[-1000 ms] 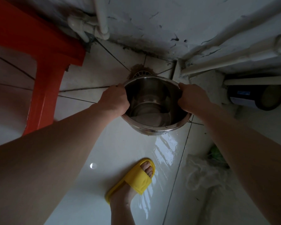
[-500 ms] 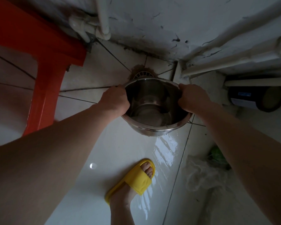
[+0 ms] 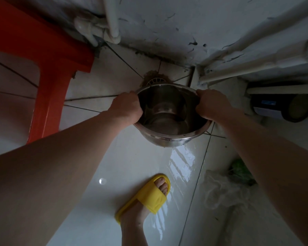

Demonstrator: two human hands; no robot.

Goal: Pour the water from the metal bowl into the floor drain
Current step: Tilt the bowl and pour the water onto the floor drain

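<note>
I hold a metal bowl [image 3: 169, 125] over the tiled floor, tipped with its far rim down toward the corner. My left hand [image 3: 126, 108] grips the bowl's left rim and my right hand [image 3: 211, 105] grips its right rim. A little water lies in the bottom of the bowl. The round floor drain [image 3: 156, 80], ringed by brown stain, shows just beyond the far rim; most of its grille is hidden behind the bowl.
A red plastic stool [image 3: 48, 68] stands at the left. White pipes [image 3: 112, 20] run along the cracked wall. A dark can [image 3: 281, 108] lies at the right, a plastic bag [image 3: 224, 189] lower right. My foot in a yellow slipper [image 3: 148, 196] stands on wet tiles.
The bowl has shifted slightly forward toward the drain and covers more of the grille. Both hands keep their hold on the rim.
</note>
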